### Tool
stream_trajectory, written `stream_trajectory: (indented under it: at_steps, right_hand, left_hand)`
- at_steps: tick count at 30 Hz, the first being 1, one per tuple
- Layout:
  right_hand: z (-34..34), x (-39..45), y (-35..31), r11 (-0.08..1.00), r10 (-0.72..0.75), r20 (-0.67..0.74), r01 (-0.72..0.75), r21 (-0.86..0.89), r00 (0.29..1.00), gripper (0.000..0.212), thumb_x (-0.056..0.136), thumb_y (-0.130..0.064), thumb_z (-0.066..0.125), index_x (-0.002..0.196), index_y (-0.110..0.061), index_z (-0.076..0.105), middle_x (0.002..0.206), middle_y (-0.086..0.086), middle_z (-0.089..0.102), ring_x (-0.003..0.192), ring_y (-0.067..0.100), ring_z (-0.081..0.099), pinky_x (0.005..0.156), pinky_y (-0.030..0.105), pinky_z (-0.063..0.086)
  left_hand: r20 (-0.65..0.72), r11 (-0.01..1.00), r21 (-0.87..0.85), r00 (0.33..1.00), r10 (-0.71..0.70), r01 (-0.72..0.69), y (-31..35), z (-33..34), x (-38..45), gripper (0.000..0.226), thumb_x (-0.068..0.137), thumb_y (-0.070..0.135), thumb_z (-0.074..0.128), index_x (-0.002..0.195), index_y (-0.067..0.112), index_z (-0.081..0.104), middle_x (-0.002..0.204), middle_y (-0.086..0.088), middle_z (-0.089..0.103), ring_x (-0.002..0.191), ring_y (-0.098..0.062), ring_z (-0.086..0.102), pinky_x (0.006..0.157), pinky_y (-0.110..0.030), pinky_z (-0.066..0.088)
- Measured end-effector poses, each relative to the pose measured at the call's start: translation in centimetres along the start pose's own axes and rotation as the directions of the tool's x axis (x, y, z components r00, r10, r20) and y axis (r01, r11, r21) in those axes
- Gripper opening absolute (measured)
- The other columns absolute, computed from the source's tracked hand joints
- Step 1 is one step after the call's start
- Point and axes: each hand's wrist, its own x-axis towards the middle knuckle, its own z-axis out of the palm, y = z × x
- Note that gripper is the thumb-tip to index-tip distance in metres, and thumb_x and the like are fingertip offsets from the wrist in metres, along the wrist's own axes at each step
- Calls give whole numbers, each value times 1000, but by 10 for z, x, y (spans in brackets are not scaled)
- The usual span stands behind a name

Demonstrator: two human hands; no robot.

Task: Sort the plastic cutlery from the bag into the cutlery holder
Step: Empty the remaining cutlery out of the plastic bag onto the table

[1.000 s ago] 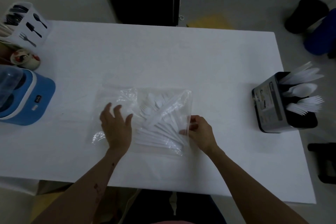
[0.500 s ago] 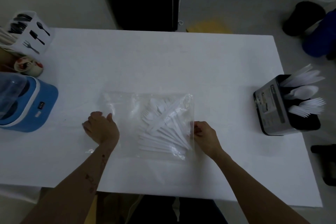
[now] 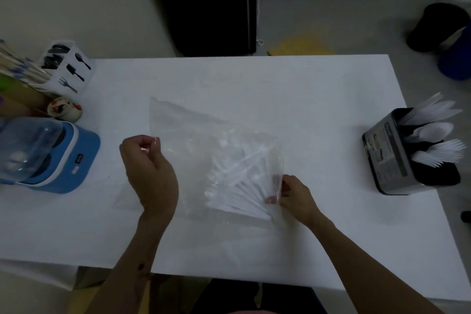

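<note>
While the clear plastic bag (image 3: 204,150) is lying near the middle of the white surface (image 3: 293,89), the head view is showing both hands working at its ends. The left hand (image 3: 149,173) is pinching the bag's left edge in a closed grip, fingers curled; the right hand (image 3: 295,195) is pinching the right edge, just beside the cutlery handles. The white plastic cutlery (image 3: 237,178) is sitting bunched inside at the right end, its long pieces slanting from the front right toward the far left, so the right hand is nearer to it. The film is looking thin, crinkled and glossy; the cutlery rigid and slim. The dark cutlery holder (image 3: 390,158), boxy and already part filled, is standing at the surface's right edge, well apart from the bag.
</note>
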Motion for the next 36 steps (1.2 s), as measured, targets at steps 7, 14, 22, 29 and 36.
stream_trajectory:
  at_steps: [7,14,22,29,36]
  right_hand:
    - [7,0,-10,998,32,-6,-33,-54,999,72,49,-45,93,108,-21,59,102,-8,63,92,13,63,72,23,52]
    - [24,3,-15,947,-35,-44,19,-320,998,89,53,-48,91,120,-11,45,114,2,47,105,21,46,92,36,46]
    - [30,6,-5,929,-88,-18,76,-363,996,52,80,-31,75,117,-6,48,112,8,49,100,21,42,81,26,32]
    - [28,10,-4,943,-60,8,60,-328,998,39,85,-21,70,113,-3,50,109,10,50,99,26,47,79,28,35]
    - [20,13,-10,960,17,35,-7,-280,999,32,86,-17,66,109,-4,49,106,11,57,95,27,55,77,34,47]
  left_hand:
    - [53,1000,-13,998,26,-26,12,8,0,11,95,10,53,100,0,53,92,-4,53,75,-1,45,71,0,36]
    - [69,973,214,995,75,-88,-12,18,-4,11,94,14,54,101,6,58,96,-9,60,87,-22,52,79,-29,38]
    - [463,781,501,878,123,-373,-73,40,-47,58,93,24,54,143,2,36,158,-22,7,146,-41,1,117,-52,19]
    - [701,496,577,705,106,-649,-104,55,-61,71,92,45,52,150,13,27,160,-17,0,145,-39,-11,116,-56,4]
    - [720,417,604,689,79,-679,-107,63,-66,71,88,56,51,147,21,34,160,-17,-2,145,-39,-11,115,-59,-5]
